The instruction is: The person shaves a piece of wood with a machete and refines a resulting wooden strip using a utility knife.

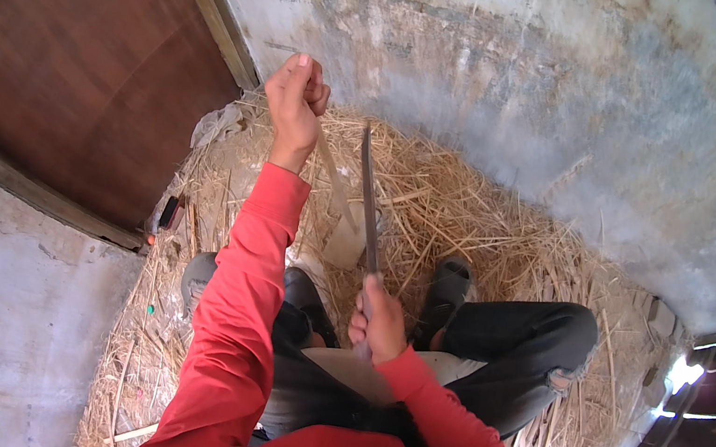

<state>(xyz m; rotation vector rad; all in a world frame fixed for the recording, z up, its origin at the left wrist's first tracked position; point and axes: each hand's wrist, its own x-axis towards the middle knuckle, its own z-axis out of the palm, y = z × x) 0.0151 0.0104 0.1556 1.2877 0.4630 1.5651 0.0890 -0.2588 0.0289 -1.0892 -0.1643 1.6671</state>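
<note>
Straw covers the floor between stained concrete walls.

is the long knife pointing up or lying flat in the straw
Pointing up. The right hand grips the handle low down, and the knife blade rises clear of the straw, beside the thin strip held in the left hand.

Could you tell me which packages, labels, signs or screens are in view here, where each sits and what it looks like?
Crumpled pale plastic wrapper: at the straw's upper left edge, beside the brown door; whether it is a package cannot be told.
No labels, signs or screens in view.
</note>
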